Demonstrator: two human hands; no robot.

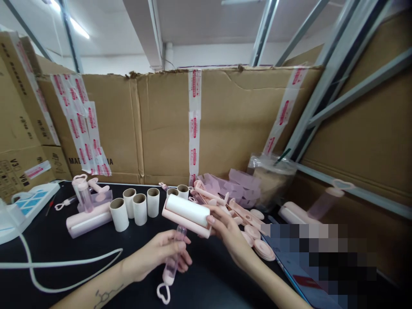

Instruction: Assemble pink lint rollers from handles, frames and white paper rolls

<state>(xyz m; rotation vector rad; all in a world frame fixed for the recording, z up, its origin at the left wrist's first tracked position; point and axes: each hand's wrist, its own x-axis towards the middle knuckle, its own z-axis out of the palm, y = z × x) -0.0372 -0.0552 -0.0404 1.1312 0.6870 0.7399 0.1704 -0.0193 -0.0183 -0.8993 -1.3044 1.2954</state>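
A lint roller head (187,211), with a white roll in a pink casing, is tilted above the black table. My right hand (222,223) grips its right end between thumb and fingers. Just below it, my left hand (169,249) is wrapped around a clear purple handle (170,271) that ends in a pink heart-shaped ring. The handle's top meets the underside of the casing; I cannot tell whether the two are joined. Several white cardboard-cored rolls (118,214) stand upright to the left. Pink plastic parts (249,216) lie piled beyond my right hand.
On the left are an assembled lint roller (88,219), a power strip (41,201) and a white cable (74,259). Purple translucent pieces (228,189) and a plastic bag (272,184) sit at the back right, before a cardboard wall (161,128). A blue-edged flat object (296,266) lies at right.
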